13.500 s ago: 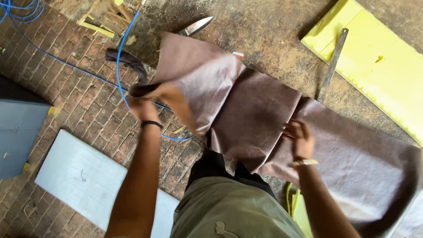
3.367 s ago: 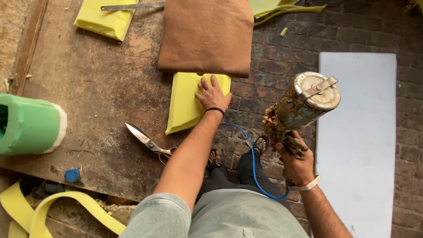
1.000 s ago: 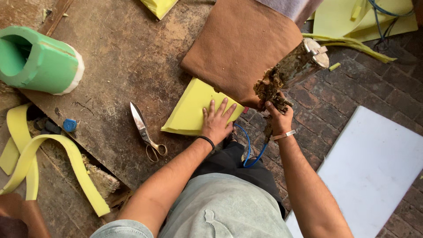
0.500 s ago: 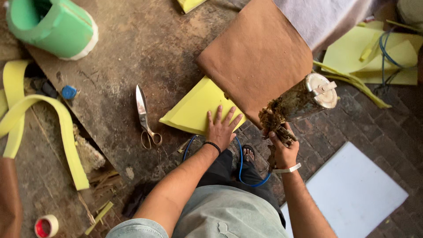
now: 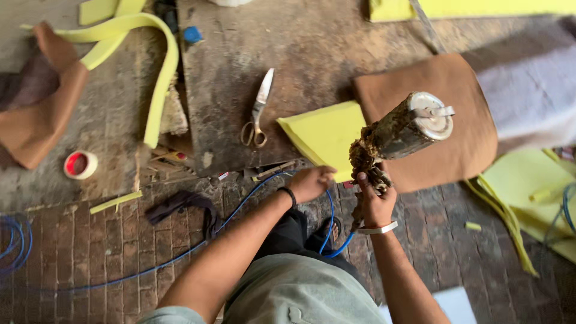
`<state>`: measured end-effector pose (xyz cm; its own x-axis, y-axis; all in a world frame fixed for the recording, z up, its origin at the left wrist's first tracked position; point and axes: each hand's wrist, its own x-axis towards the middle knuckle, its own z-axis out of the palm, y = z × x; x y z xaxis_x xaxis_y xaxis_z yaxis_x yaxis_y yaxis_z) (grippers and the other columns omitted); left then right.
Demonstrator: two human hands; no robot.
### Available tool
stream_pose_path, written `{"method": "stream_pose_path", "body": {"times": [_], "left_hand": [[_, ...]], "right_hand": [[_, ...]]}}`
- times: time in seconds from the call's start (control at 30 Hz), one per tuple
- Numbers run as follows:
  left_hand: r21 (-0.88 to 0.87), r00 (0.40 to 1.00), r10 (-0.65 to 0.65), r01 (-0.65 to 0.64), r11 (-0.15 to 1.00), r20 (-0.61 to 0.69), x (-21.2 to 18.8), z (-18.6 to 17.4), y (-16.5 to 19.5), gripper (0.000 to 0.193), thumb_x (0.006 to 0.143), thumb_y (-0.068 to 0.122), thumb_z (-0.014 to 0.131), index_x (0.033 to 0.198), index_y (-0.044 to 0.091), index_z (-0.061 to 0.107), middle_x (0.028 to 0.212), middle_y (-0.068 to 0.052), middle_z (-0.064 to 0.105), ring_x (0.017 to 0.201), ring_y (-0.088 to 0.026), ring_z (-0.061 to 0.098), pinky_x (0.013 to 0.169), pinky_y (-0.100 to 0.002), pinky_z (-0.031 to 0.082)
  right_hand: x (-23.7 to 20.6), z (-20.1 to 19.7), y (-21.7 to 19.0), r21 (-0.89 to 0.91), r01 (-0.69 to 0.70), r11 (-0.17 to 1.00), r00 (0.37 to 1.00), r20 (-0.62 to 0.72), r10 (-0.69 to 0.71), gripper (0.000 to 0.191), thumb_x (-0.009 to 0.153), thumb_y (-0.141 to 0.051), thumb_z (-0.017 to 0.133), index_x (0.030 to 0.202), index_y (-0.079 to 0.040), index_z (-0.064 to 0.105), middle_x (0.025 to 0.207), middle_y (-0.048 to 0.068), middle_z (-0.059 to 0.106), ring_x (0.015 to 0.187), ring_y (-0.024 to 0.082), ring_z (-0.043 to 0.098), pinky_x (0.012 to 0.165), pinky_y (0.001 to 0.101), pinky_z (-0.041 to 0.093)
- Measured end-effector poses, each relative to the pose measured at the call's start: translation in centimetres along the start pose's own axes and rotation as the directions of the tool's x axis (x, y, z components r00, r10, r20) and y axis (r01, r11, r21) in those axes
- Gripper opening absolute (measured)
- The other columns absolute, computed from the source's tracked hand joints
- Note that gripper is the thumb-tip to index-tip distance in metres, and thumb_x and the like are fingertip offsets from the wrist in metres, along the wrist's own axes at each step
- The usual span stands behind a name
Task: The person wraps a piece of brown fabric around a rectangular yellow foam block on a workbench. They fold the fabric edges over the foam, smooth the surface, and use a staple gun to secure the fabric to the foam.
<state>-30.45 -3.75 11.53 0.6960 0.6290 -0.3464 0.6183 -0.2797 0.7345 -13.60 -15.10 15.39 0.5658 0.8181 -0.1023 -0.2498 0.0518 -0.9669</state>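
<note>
Left hand (image 5: 312, 183) has lifted off the foam sheet (image 5: 327, 135), loosely curled; right hand (image 5: 375, 201) grips the can (image 5: 405, 129).

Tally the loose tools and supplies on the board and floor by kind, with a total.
Scissors: 1
Tape roll: 1
Glue-caked spray gun, in the right hand: 1
Small blue cap: 1
Total: 4

Soft, even daylight fills the frame, fairly bright, with no hard shadows and only faint shade under the arms. The metal can (image 5: 420, 120) at centre right carries a mild sheen on its lid. The upper right corner looks washed out and slightly blurred. Edges bend a little from the wide lens.
</note>
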Motion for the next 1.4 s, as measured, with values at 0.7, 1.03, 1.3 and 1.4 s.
{"method": "stream_pose_path", "body": {"times": [0.7,1.03,1.3,1.4], "left_hand": [[-0.34,0.45,-0.573,0.499,0.797,-0.685,-4.8,-27.6,-28.4,0.02,0.092,0.017,0.055,0.107,0.005,0.06,0.099,-0.025,0.072,0.098,-0.048,0.067,0.085,-0.059,0.05],[-0.348,0.41,-0.664,0.615,0.708,-0.625,-0.2,-29.6,-30.5,0.031,0.088,0.023,0.06,0.111,0.002,0.065,0.106,-0.027,0.072,0.1,-0.045,0.07,0.087,-0.055,0.055],[-0.05,0.547,-0.419,0.565,0.824,-0.725,-1.9,-28.8,-26.7,0.07,0.081,0.035,0.075,0.136,-0.001,0.053,0.138,-0.027,0.057,0.126,-0.042,0.055,0.102,-0.051,0.046],[0.059,0.539,-0.208,0.436,0.898,-0.816,-3.8,-23.4,-23.1,0.061,0.083,0.022,0.078,0.137,0.006,0.055,0.138,-0.02,0.061,0.13,-0.038,0.054,0.109,-0.05,0.044]], "right_hand": [[7.1,36.4,5.3,-0.598,-0.057,0.8,0.679,0.564,0.47,0.045,0.091,-0.019,0.071,0.135,-0.014,0.066,0.153,0.002,0.053,0.125,0.024,0.064,0.101,0.0344,0.056],[7.3,27.6,5.6,-0.64,-0.177,0.748,0.861,0.268,0.433,0.034,0.094,-0.019,0.071,0.127,-0.012,0.073,0.118,0.006,0.078,0.106,0.02,0.073,0.095,0.0333,0.058],[8.8,12.4,1.4,-0.733,-0.207,0.648,0.973,-0.087,0.213,0.039,0.09,-0.027,0.076,0.125,-0.01,0.074,0.129,0.013,0.07,0.111,0.028,0.069,0.095,0.0363,0.054],[9.9,2.4,0.0,-0.578,-0.463,0.672,0.876,-0.415,0.247,0.046,0.09,-0.031,0.076,0.133,-0.014,0.07,0.129,0.018,0.07,0.114,0.03,0.071,0.097,0.0371,0.054]]}}
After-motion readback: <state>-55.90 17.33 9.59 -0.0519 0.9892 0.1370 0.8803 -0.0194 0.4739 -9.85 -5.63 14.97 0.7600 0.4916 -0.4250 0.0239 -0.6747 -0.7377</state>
